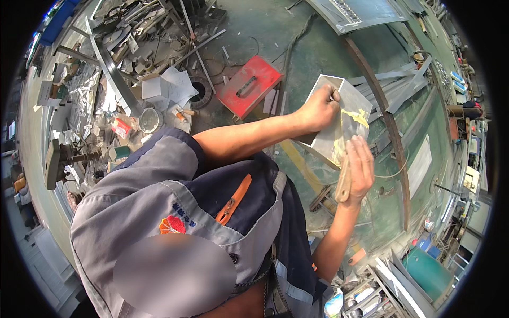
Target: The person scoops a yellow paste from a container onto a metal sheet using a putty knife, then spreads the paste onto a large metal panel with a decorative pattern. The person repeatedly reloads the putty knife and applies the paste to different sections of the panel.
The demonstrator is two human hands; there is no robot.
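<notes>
A light grey, hollow rectangular box [352, 98] is held out in front of me, an open side facing my body. My left hand [319, 109] is closed over its near wall. Yellow putty-like paste [358, 116] is smeared on the outer face, with more along the lower edge. My right hand [360, 167] is closed around the pale handle of a putty knife [343, 183]. The fingertips lie close to the box's lower corner. The knife's blade is hard to make out against the paste there.
A red metal box with a black handle [250, 87] sits beyond my left forearm. Scrap metal [138, 42] is heaped at the far left. A long brown steel bar [384, 111] curves past the right side, with metal strips [411, 85] behind it. A clear round tub [150, 121] stands near my left shoulder.
</notes>
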